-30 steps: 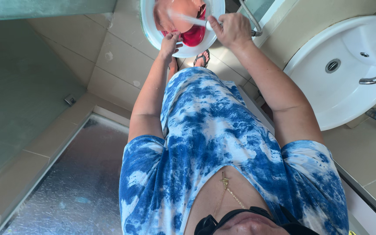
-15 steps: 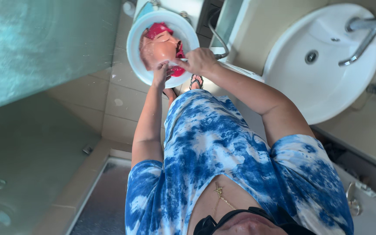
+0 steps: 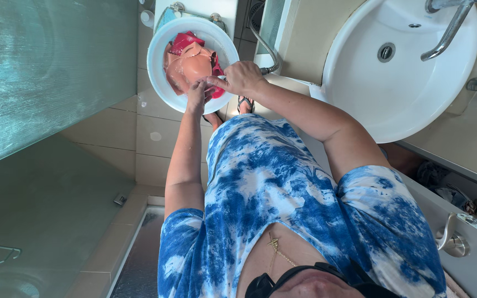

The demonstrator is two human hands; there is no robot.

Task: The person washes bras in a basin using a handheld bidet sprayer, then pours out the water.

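Glass shower screen (image 3: 45, 72) filled the left side, w/ beige floor tiles (image 3: 111, 132) beside it. Blue-and-white tie-dye dress (image 3: 282, 187) took up the middle of the view. Round white sink (image 3: 393, 94) sat at upper right, chrome tap (image 3: 448, 30) over it, drain (image 3: 386, 52) bare.

White round basin (image 3: 161, 83) stood on the floor at top centre, well apart from the sink, just ahead of the sandalled feet (image 3: 244, 103). Inside it lay a peach-coloured piece (image 3: 186, 66) in the middle and red pieces (image 3: 185, 40) at the far rim & right side; what they were, couldn't tell.

Both arms reached fwd into the basin. Left hand (image 3: 197, 96) was over the near rim, fingers bent & close together, tips on the near edge of the peach-coloured piece; whether it gripped or only pressed, couldn't tell. Right hand (image 3: 242, 77) was just beside it, to its right, fingers drawn narrow w/ thumb against fingertips, pinching the peach-coloured piece near where it met the red. The 2 hands were nearly touching.

Chrome hose (image 3: 266, 52) curved down just behind the right hand. Chrome door handle (image 3: 451, 240) showed at lower right. Small gold pendant (image 3: 273, 241) hung at the dress neckline.
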